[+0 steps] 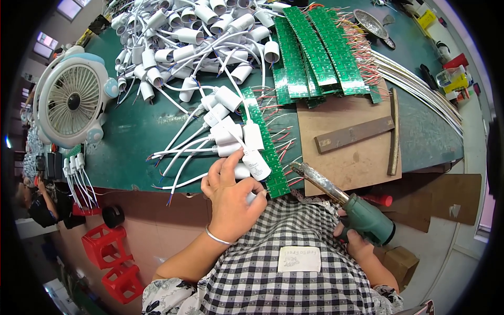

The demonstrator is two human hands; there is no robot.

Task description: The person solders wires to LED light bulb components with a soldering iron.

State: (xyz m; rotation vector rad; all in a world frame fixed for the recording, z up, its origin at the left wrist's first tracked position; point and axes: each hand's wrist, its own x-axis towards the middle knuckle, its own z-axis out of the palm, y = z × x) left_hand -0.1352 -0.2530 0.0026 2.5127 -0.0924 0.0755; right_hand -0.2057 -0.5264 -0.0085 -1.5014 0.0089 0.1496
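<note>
My left hand (233,197) is bent at the near edge of the table, its fingers curled around a white lamp holder (251,198) that they mostly cover. Beside its thumb lies a long green circuit board strip (278,176), with red and white wires along its right side. More white lamp holders (257,165) with cables rest against the strip's left side. In my right hand (356,242) is a green-handled soldering gun (370,218). Its metal barrel points up and left, with the tip just right of the strip, near the wire ends.
Many white lamp holders (184,52) are heaped at the back. Stacked circuit boards (331,47) stand right of them, by a brown board (315,173) bearing a bar (354,135). A fan (73,100) stands left, red stools (105,247) below. A metal dish (370,23) is far right.
</note>
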